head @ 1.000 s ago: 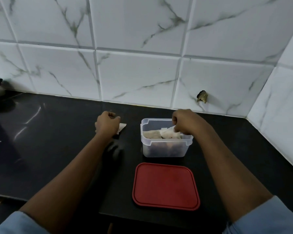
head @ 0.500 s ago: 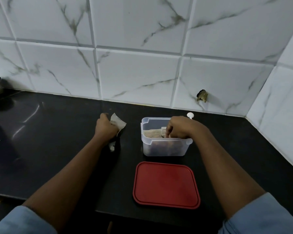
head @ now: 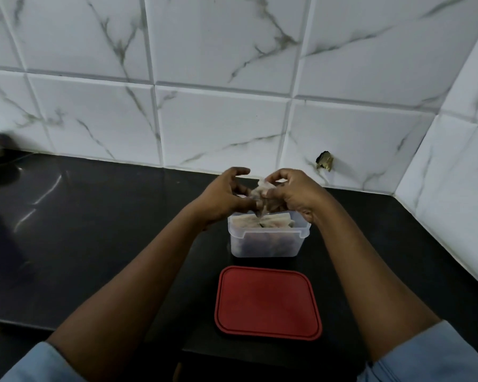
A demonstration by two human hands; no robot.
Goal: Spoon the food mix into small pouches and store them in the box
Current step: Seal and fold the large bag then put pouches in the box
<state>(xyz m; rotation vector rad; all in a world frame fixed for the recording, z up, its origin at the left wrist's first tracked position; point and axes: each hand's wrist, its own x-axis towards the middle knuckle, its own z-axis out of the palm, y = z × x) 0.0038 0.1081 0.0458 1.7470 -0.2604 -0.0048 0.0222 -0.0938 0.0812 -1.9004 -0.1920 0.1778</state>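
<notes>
Pouch (head: 260, 192) blurry, half-hidden above box (head: 268, 245)

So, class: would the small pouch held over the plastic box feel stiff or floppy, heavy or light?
Probably floppy: the pouch looks crumpled between the left hand and right hand. Likely light, since a mere pinch seems to hold it aloft.

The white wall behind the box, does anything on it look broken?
Yes. One white marble-patterned wall tile has a jagged dark hole low down, just above the black countertop, up and right of the clear plastic box. Other tiles look smooth and whole.
</notes>
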